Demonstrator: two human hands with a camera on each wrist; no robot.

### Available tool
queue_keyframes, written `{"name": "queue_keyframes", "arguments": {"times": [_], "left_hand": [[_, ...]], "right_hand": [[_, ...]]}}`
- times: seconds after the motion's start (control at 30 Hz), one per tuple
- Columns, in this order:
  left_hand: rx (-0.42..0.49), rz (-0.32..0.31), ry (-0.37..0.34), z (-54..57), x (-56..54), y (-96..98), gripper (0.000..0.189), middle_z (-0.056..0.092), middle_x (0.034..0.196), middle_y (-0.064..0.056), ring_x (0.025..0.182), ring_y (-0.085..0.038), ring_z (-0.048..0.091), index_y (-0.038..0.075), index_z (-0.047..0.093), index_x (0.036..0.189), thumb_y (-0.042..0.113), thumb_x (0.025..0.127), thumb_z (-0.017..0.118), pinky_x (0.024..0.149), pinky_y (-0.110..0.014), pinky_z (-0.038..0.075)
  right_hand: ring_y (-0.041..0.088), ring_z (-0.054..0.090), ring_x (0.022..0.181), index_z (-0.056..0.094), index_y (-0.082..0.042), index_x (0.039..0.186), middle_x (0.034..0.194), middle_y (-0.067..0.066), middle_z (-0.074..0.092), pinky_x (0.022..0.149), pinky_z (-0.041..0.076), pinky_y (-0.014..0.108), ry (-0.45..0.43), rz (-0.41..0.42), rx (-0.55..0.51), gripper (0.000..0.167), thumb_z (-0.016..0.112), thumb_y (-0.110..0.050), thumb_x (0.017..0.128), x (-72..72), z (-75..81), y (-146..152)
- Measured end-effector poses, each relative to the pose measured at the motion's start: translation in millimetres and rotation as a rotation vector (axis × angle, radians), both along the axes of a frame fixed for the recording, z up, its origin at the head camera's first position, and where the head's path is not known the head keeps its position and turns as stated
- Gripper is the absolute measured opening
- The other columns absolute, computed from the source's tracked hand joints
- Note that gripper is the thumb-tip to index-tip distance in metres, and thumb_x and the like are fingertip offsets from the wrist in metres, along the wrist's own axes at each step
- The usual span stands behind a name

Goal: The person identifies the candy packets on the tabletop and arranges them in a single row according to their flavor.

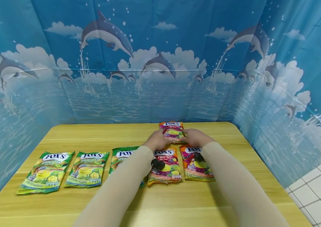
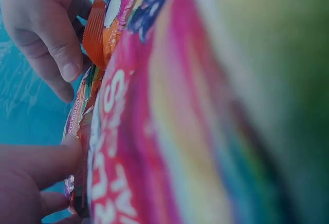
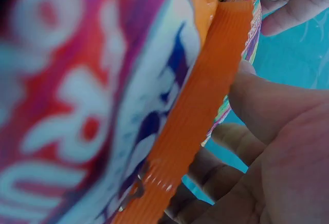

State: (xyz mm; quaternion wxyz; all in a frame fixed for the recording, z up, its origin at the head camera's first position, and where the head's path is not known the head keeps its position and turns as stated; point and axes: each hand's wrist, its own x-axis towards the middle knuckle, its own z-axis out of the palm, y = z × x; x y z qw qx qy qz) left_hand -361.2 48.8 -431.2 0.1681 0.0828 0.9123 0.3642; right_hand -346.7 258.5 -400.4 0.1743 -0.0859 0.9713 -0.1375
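Observation:
A red-and-purple Fox's Fruits candy bag (image 1: 173, 132) is at the far edge of the table, a hand at each side of it. My left hand (image 1: 158, 140) pinches its left side, and my right hand (image 1: 196, 137) pinches its right side. From the left wrist, the held bag (image 2: 78, 124) shows as a narrow strip beside my left hand (image 2: 31, 175). In the right wrist view, my right hand (image 3: 288, 147) has its thumb at the bag's edge. Closer by, under my wrists, lie two more Fruits bags (image 1: 173, 174) (image 1: 192, 167).
Left of the Fruits bags lie three green Spring Tea candy bags (image 1: 45, 171) (image 1: 87, 169) (image 1: 117, 157) in a row; my left sleeve partly covers the third. The wooden table (image 1: 49, 208) meets a blue dolphin-print curtain (image 1: 154, 94) at its back and sides. White tiles (image 1: 319, 189) show at right.

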Motion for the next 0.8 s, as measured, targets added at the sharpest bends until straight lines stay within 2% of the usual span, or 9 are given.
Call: {"name": "queue_keyframes", "arguments": {"times": [0.13,0.3,0.5,0.7,0.8], "left_hand": [[-0.021,0.001,-0.003,-0.6,-1.2,0.2,0.082,0.043,0.166,-0.013,0.148,-0.035,0.047,0.015,0.031,0.168,0.039,0.101,0.072,0.122,-0.055,0.040],[-0.054,-0.013,0.015,1.6,-0.7,1.0,0.085,0.043,0.166,-0.013,0.149,-0.035,0.047,0.015,0.032,0.167,0.043,0.099,0.073,0.123,-0.054,0.040],[-0.118,-0.040,0.053,3.3,1.2,1.5,0.074,0.047,0.163,-0.014,0.146,-0.033,0.050,0.014,0.036,0.166,0.044,0.104,0.065,0.122,-0.051,0.041],[-0.123,0.005,0.042,2.7,0.2,3.6,0.079,0.050,0.161,-0.013,0.143,-0.033,0.052,0.016,0.038,0.165,0.037,0.098,0.075,0.121,-0.052,0.043],[-0.125,0.000,0.052,1.9,0.4,3.5,0.080,0.050,0.161,-0.013,0.144,-0.034,0.052,0.015,0.039,0.165,0.031,0.097,0.078,0.120,-0.052,0.043]], "right_hand": [[0.040,0.043,0.151,0.037,-0.005,0.164,0.163,0.021,0.046,0.125,0.035,0.055,-0.013,-0.009,0.017,0.062,0.053,-0.035,0.112,-2.6,1.5,-7],[0.039,0.048,0.148,0.041,-0.006,0.162,0.160,0.020,0.050,0.125,0.036,0.054,-0.013,-0.039,0.072,0.062,0.058,-0.033,0.109,-6.9,2.4,-13],[0.038,0.051,0.145,0.045,-0.006,0.160,0.159,0.019,0.052,0.123,0.040,0.053,-0.032,-0.080,0.067,0.065,0.069,-0.029,0.104,-12.2,-1.3,-16],[0.038,0.050,0.145,0.046,-0.005,0.159,0.160,0.020,0.050,0.123,0.040,0.053,-0.026,-0.084,0.067,0.069,0.073,-0.030,0.101,-12.3,-2.7,-18],[0.038,0.051,0.144,0.047,-0.005,0.159,0.158,0.020,0.052,0.123,0.040,0.054,-0.046,-0.085,0.067,0.069,0.072,-0.034,0.101,-12.2,-1.7,-19]]}}
